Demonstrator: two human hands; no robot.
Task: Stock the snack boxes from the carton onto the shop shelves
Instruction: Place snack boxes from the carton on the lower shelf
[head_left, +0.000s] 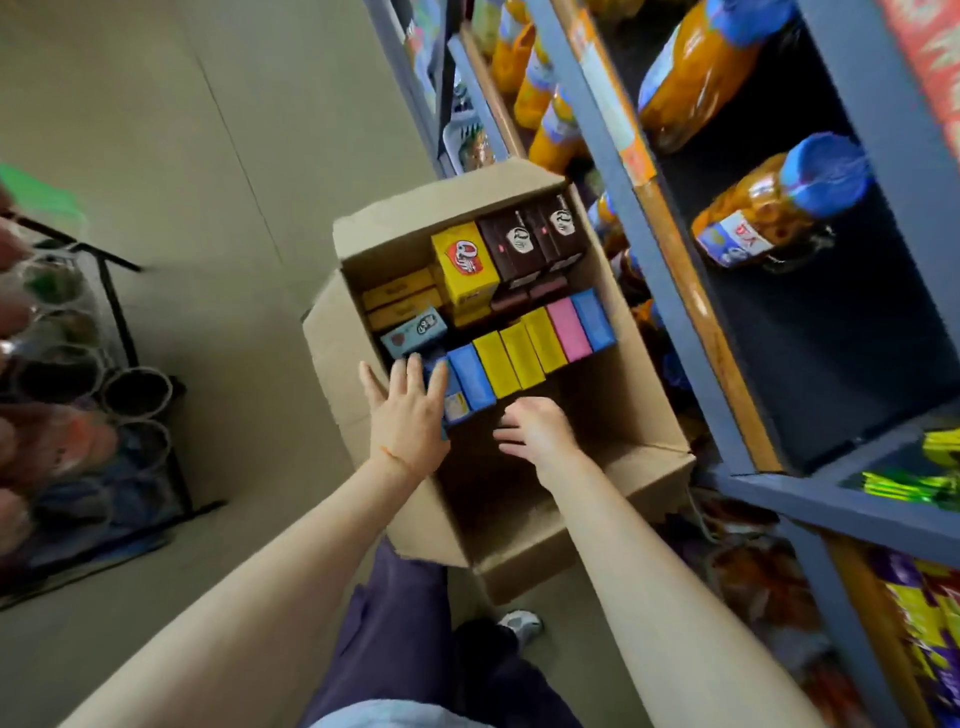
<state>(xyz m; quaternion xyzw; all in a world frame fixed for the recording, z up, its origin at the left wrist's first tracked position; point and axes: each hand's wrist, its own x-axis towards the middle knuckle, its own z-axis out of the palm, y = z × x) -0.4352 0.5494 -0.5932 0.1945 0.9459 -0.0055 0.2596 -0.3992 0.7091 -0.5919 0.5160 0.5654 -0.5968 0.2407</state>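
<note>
An open cardboard carton stands on the floor beside the shop shelves. Inside it a row of upright snack boxes runs blue, yellow, pink, blue. Behind them lie a tall yellow box, dark brown boxes and a small light-blue box. My left hand reaches into the carton with straight fingers touching the leftmost blue box. To its right, my right hand hovers over the carton's bare near half, fingers loosely bent, holding nothing.
Blue shelves on the right hold orange jars with blue lids and bright snack packets lower down. A black wire rack of round containers stands at the left. My legs and a shoe are just in front of the carton.
</note>
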